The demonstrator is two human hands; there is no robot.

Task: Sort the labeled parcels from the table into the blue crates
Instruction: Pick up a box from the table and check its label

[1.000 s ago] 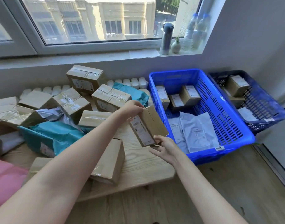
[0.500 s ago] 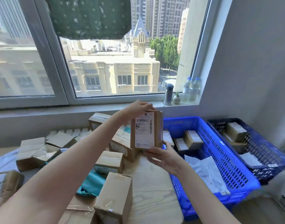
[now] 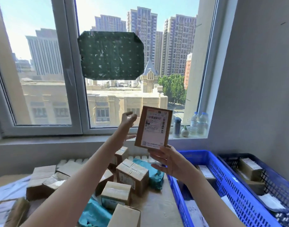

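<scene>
Held one labeled parcel (image 3: 154,127) upright, high above the far part of the table (image 3: 158,208), label side toward the camera, in front of the window sill. Pinched it at the lower edge only, with the right hand (image 3: 167,162); exact placement of thumb and fingers could not be told. Kept the left hand (image 3: 127,123) just beside the parcel's left edge, apart from it, fingers spread and loosely bent, holding nothing.

Judged as the label-reading step: parcel lifted clear of the pile, not yet over either crate.

Found the near blue crate (image 3: 222,179) directly right of the table, below and to the right of the parcel. Held several small boxes at its far end and flat white mailers nearer the camera. Found the darker blue crate (image 3: 234,155) further right, by the wall. Held at least two boxes and a white mailer.

Remained unsorted on the table: a cluster of cardboard boxes (image 3: 132,176), teal mailer bags (image 3: 156,176) and left-side boxes (image 3: 42,181). Judged the task as partly done, both crates already stocked, with the larger share seemingly left on the table.

Noted on the sill, right of the parcel: a dark flask (image 3: 177,126) and water bottles (image 3: 198,122).
</scene>
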